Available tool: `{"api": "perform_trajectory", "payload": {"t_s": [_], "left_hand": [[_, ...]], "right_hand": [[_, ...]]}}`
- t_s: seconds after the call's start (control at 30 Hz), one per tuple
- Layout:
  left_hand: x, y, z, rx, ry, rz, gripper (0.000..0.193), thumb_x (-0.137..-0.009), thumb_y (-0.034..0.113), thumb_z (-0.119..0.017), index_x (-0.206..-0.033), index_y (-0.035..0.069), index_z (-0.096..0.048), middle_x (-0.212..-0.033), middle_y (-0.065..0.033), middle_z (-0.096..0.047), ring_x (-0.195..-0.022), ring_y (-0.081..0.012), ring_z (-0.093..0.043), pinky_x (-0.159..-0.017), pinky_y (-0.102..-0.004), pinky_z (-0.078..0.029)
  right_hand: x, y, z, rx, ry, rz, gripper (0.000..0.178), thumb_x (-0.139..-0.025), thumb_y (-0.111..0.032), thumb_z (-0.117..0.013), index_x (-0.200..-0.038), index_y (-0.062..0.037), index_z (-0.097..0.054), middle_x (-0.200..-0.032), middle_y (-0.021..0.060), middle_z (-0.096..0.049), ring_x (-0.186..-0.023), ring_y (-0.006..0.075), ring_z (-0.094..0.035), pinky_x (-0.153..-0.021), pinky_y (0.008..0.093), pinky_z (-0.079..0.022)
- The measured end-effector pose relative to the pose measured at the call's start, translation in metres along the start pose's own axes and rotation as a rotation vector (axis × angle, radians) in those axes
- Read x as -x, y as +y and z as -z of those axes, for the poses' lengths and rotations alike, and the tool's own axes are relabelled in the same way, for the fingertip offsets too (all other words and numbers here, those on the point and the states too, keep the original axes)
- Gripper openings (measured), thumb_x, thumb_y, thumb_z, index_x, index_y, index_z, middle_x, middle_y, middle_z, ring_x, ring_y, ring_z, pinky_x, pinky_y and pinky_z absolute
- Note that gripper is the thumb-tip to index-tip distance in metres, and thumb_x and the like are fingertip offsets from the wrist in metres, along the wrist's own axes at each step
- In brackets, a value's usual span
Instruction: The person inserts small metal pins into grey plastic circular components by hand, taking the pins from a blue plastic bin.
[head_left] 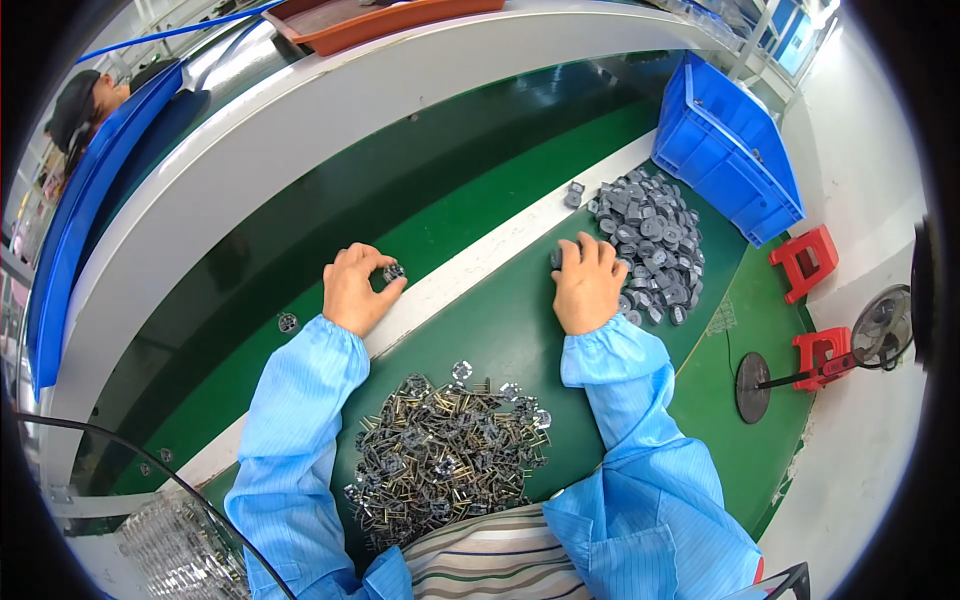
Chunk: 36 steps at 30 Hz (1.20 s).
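— Where is the part [395, 272] at this bench?
— Pinched between thumb and forefinger of the left hand [357, 290], beyond the pin pile [445, 455] nearest the worker's body.

— And the right hand [588, 284]?
— Palm down, fingers bent, at the near-left edge of the grey pile [652, 235]; a dark cap [556, 258] shows beside its forefinger, though whether it is gripped, I cannot tell. The hands are well apart, the white strip [530, 225] running between them.
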<state>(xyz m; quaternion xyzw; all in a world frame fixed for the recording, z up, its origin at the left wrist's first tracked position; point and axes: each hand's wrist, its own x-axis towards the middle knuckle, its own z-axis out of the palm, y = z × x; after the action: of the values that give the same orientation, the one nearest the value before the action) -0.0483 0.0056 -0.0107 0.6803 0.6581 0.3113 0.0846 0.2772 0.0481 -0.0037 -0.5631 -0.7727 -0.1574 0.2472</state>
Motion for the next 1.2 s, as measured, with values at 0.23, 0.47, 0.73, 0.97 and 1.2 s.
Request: {"api": "perform_trajectory", "payload": {"t_s": [0.23,0.47,0.73,0.97,1.2], "left_hand": [[0.006,0.031,-0.007,0.078,0.075,-0.283,0.064,-0.072,0.026,-0.091,-0.126,0.008,-0.061,-0.122,-0.0145,-0.057,-0.111,-0.0316,-0.056,-0.095,-0.0420,-0.045],[0.028,0.048,-0.023,0.307,-0.252,-0.386,0.037,-0.076,0.016,-0.088,-0.104,0.007,-0.065,-0.111,-0.0089,-0.063,-0.102,-0.0299,-0.063,-0.089,-0.0423,-0.050],[0.031,0.048,-0.021,0.454,-0.189,-0.348,0.031,-0.086,-0.002,-0.075,-0.116,0.002,-0.071,-0.123,-0.0127,-0.069,-0.117,-0.0287,-0.066,-0.099,-0.0387,-0.055],[0.030,0.051,-0.024,0.549,-0.219,-0.349,0.027,-0.088,-0.002,-0.072,-0.115,-0.001,-0.073,-0.132,-0.0149,-0.068,-0.119,-0.0331,-0.067,-0.098,-0.0386,-0.057],[0.030,0.050,-0.018,0.344,-0.156,-0.399,0.054,-0.082,0.011,-0.082,-0.134,0.010,-0.066,-0.134,-0.0101,-0.066,-0.123,-0.0295,-0.061,-0.103,-0.0423,-0.044]], "right_hand": [[0.004,-0.025,-0.011,-0.508,-0.051,0.335,0.028,-0.073,-0.008,-0.079,-0.097,-0.0066,-0.066,-0.121,0.0116,-0.062,-0.109,0.0333,-0.059,-0.086,0.0454,-0.047],[0.002,-0.036,0.000,-0.766,-0.244,0.475,0.035,-0.069,-0.008,-0.082,-0.101,-0.0078,-0.068,-0.126,0.0104,-0.064,-0.114,0.0304,-0.059,-0.087,0.0439,-0.046],[0.009,-0.051,0.024,-0.954,-0.431,0.533,0.014,-0.082,-0.023,-0.082,-0.092,-0.0187,-0.074,-0.094,-0.0016,-0.066,-0.098,0.0228,-0.059,-0.082,0.0417,-0.039],[0.027,-0.060,0.005,-1.194,-0.569,0.521,0.012,-0.085,-0.022,-0.081,-0.091,-0.0150,-0.074,-0.092,0.0003,-0.065,-0.095,0.0232,-0.060,-0.080,0.0399,-0.042],[0.018,-0.058,0.013,-1.091,-0.605,0.658,0.010,-0.086,-0.020,-0.080,-0.091,-0.0131,-0.075,-0.087,0.0026,-0.065,-0.090,0.0257,-0.062,-0.083,0.0399,-0.048]]}}
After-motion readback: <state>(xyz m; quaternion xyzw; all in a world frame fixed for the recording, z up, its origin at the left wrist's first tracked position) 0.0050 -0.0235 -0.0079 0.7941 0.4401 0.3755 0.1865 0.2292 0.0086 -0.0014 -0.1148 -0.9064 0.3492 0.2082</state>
